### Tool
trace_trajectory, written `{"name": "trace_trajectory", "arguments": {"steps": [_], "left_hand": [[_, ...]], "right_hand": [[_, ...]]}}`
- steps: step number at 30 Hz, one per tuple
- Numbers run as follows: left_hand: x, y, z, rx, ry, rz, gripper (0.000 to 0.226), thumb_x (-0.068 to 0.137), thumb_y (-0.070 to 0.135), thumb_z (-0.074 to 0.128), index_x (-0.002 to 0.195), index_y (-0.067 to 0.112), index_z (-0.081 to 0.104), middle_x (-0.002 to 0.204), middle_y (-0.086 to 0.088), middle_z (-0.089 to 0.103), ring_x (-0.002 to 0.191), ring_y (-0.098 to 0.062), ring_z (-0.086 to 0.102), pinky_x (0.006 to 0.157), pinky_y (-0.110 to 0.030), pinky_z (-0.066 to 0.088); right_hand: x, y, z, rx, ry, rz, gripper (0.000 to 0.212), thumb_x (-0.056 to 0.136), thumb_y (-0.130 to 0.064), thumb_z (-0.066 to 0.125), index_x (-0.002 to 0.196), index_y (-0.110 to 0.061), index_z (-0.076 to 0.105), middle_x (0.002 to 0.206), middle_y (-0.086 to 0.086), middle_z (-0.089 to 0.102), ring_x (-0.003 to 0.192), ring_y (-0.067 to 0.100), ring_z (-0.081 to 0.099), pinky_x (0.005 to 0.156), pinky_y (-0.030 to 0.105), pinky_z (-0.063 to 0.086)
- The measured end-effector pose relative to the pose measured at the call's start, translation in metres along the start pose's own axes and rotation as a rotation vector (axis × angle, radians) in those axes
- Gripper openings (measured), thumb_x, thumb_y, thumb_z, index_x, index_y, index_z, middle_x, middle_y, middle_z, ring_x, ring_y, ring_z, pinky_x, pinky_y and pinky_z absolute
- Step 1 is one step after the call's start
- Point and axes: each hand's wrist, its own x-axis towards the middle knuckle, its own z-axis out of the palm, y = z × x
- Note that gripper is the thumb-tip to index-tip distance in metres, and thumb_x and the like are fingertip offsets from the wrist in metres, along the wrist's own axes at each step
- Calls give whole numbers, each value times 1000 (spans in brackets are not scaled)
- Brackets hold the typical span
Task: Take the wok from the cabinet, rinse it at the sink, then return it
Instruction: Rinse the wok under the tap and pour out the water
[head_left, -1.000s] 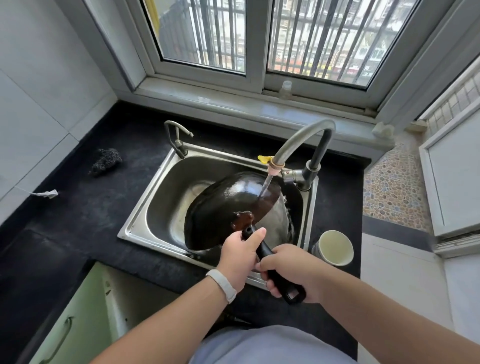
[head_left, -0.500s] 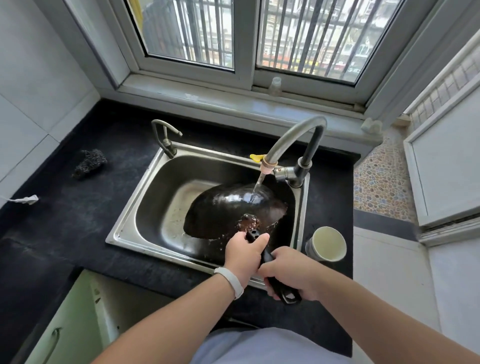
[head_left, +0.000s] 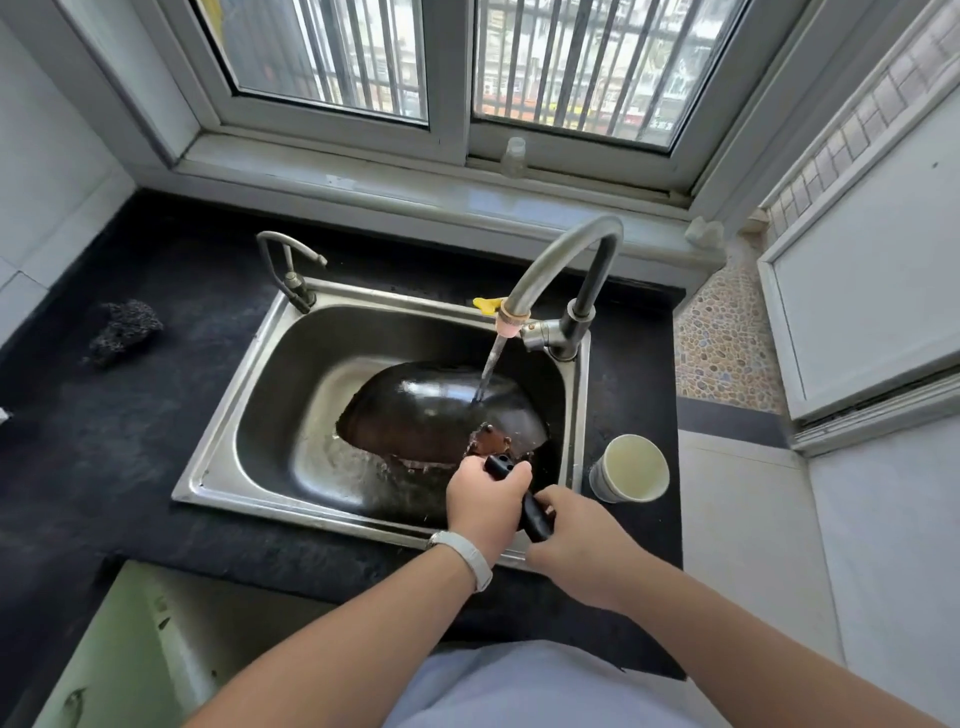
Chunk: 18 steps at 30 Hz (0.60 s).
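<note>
A black wok (head_left: 431, 410) lies turned over in the steel sink (head_left: 228, 457), its rounded underside facing up. Water runs from the curved faucet (head_left: 561, 254) onto the wok's back, right of its middle. Both hands grip the wok's black handle (head_left: 535, 512) at the sink's near right corner. My left hand (head_left: 485, 501), with a white band on the wrist, holds the handle close to the wok. My right hand (head_left: 576, 540) holds the handle's outer end.
A white cup (head_left: 631, 467) stands on the black counter (head_left: 135, 426) just right of the sink. A dark scrubber (head_left: 124, 330) lies on the counter at the left. A small second tap (head_left: 288, 270) rises at the sink's back left corner. A pale green cabinet door (head_left: 104, 654) hangs open below.
The wok has been rolled from tilted on its edge to lying bottom-up and lower in the sink. Both hands twisted the handle and moved slightly forward.
</note>
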Motion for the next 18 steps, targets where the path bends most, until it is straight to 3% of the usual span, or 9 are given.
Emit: {"name": "trace_trajectory", "arguments": {"steps": [2,5,10,13,18], "left_hand": [[1,-1,1,-10,-1,-1,23,72,31,70,75,13,57,71,-5,63,64,-19,61,66,-42,58],[1,-1,1,-13,8,5,20,75,27,71,76,13,56,72,-4,63,64,-17,61,59,-33,53],[2,-4,0,-16,13,15,20,77,26,72,77,14,56,70,-2,62,63,-16,61,58,-31,50],[2,-4,-1,-29,17,11,21,75,27,72,79,13,57,71,-3,63,67,-19,63,62,-36,56],[3,0,-2,-13,31,19,21,78,25,72,78,12,56,69,0,60,61,-12,58,55,-24,44]], "right_hand": [[1,4,0,47,1,7,37,76,-21,68,112,-22,57,96,0,63,78,18,63,67,32,54],[2,6,0,175,-2,4,45,75,-17,69,116,-26,54,99,-1,61,73,20,65,61,29,59],[1,8,2,260,-4,-7,49,78,-11,69,123,-24,53,101,-2,59,63,15,61,52,21,52],[2,7,0,246,-6,-19,49,79,-13,70,123,-26,53,99,-6,59,67,16,62,56,22,56],[4,3,-2,273,-23,-10,45,78,-12,71,113,-31,50,99,-2,59,68,19,62,54,26,55]]}}
